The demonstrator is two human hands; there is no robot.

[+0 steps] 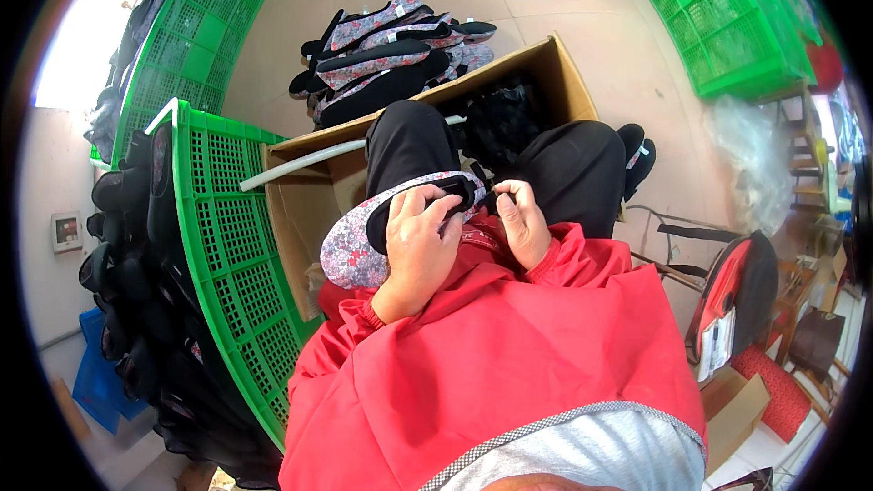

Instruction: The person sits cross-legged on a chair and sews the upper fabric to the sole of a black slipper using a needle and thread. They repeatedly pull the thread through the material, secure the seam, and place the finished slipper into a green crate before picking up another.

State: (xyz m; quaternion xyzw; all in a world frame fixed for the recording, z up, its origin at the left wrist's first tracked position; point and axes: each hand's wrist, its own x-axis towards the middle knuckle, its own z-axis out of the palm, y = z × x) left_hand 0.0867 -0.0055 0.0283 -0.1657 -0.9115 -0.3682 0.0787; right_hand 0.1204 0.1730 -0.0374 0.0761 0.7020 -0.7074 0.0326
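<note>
A floral cloth shoe (350,250) with a black lining lies across my lap, its toe pointing to the lower left. My left hand (420,241) is closed over the shoe's opening, with the fingertips at the black inner edge. By the heel end, my right hand (523,225) is closed, thumb and forefinger brought together around something small and dark that I cannot make out. Below my knees stands an open cardboard box (568,82), with a heap of black material (500,123) inside it. A pale tube (305,166) lies across the box.
Beyond the box, a pile of similar floral shoes (382,59) sits on the floor. Green plastic crates (241,245) stand close on my left, with many black shoes (136,309) beside them. Another green crate (709,23) is at the far right, near a clear plastic bag (750,164) and a chair (741,300).
</note>
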